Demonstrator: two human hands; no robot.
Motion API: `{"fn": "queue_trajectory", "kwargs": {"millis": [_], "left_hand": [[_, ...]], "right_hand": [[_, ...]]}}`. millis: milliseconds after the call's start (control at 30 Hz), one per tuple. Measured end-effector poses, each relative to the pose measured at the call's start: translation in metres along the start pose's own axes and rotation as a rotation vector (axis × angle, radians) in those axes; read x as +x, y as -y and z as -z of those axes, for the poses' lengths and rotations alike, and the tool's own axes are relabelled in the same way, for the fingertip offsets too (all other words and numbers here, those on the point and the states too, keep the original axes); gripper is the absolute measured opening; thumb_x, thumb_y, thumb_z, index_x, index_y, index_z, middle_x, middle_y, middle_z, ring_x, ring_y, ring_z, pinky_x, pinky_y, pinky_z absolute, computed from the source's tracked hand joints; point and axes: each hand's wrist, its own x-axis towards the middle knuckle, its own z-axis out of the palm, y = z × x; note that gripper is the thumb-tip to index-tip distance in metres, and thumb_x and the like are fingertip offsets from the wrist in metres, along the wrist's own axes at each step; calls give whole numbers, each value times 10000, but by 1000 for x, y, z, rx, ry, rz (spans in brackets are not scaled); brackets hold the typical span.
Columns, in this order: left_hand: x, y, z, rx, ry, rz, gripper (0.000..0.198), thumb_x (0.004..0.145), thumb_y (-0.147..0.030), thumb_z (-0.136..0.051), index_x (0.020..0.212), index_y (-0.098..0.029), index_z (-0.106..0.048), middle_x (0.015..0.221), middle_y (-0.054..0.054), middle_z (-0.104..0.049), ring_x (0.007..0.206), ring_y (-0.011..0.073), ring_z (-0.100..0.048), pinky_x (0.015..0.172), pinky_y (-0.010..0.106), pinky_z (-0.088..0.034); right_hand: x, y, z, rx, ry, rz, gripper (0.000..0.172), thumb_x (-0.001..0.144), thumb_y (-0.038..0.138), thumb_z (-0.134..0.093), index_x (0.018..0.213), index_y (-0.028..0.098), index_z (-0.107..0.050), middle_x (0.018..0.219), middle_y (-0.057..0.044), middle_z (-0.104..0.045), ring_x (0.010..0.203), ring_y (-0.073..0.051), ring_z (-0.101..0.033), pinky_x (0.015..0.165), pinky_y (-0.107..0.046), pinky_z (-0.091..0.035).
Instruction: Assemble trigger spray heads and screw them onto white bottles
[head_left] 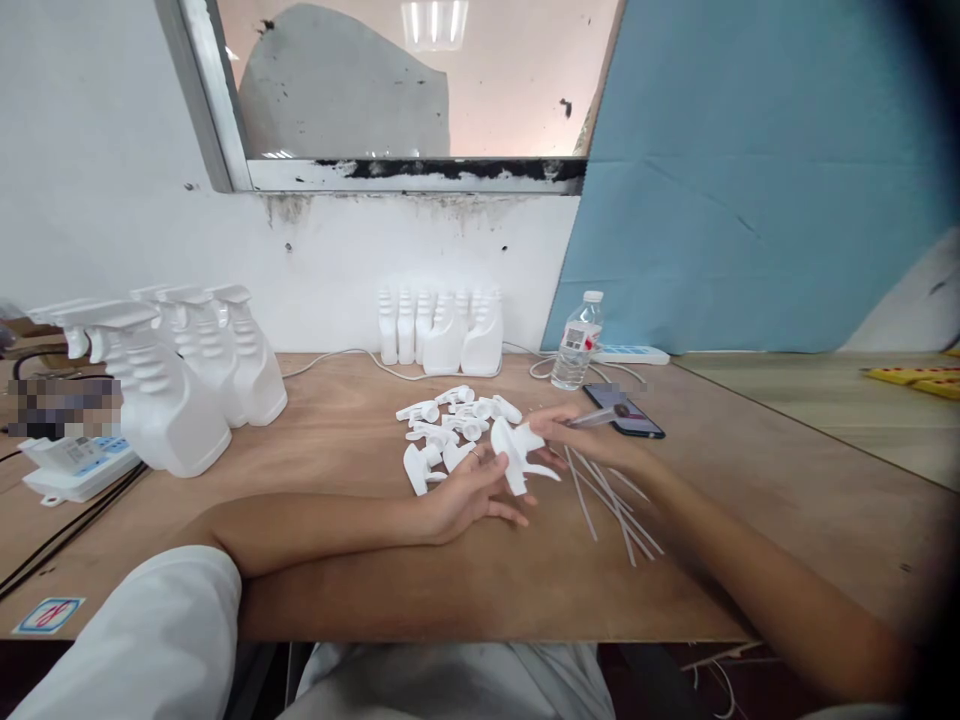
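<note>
A white spray trigger head (514,452) is held in the air over the table, its trigger lever pointing right. My left hand (476,495) grips it from the left with the thumb against its side, the lower fingers spread. At its right end, my right hand (559,425) pinches the collar. A narrow greyish translucent piece (592,416) shows by the right hand; what it is I cannot make out. Behind my left hand lies a loose pile of white trigger heads (450,418). Thin white dip tubes (615,505) lie crossed under my right forearm.
Spray bottles with heads fitted (176,400) stand at the left, by a power strip (79,465) and black cables. Several white bottles without heads (461,335) stand against the wall. A water bottle (577,345), a phone (637,420) and another power strip (630,355) are at the back right.
</note>
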Motion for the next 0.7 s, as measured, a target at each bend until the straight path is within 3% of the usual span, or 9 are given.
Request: {"fn": "queue_trajectory", "kwargs": {"millis": [100,233,333,467,567,700], "left_hand": [[2,2,3,-59,40,44,491,880,-481,-587,1196,-106,-563,1103,177,-629,892,238,-645,785,386,-506],[6,2,9,-208,88,168,475,801,-429,-577,1104,-67,-627,987,169,-671,860,270,-659,763,374,-487],[9,0,11,-248,73,219,492,775,-510,-562,969,-65,-645,958,153,-659,787,257,-657,673,342,-492],[8,-3,10,-193,24,279,549,811,-663,-536,867,-120,-597,786,93,-644,542,149,-558,473,237,-390],[7,-4,9,-127,4,305,491,837,-628,-550,768,-142,-534,653,54,-609,417,83,-410,394,180,-226],[6,-5,9,-88,-44,336,458,879,-561,-488,724,-133,-533,592,37,-581,377,67,-342,380,181,-148]], "right_hand": [[6,-2,-7,51,26,25,569,879,658,-502,1004,128,-671,680,-30,-610,452,-88,-505,423,-217,-332],[8,-1,-6,234,-83,77,694,862,753,-399,1151,159,-610,901,-77,-629,464,-86,-536,400,-219,-301],[5,6,-5,357,-203,112,621,885,728,-385,962,161,-626,725,-13,-553,420,-70,-441,412,-224,-288],[0,15,-12,337,-259,143,456,887,599,-533,738,169,-563,543,23,-484,410,-77,-396,406,-215,-246],[-3,19,-21,249,-260,123,366,861,494,-630,699,176,-545,553,3,-559,439,-94,-461,395,-211,-287],[-3,19,-31,158,-239,110,397,844,531,-629,678,184,-526,504,2,-591,366,-79,-428,356,-206,-285]]}}
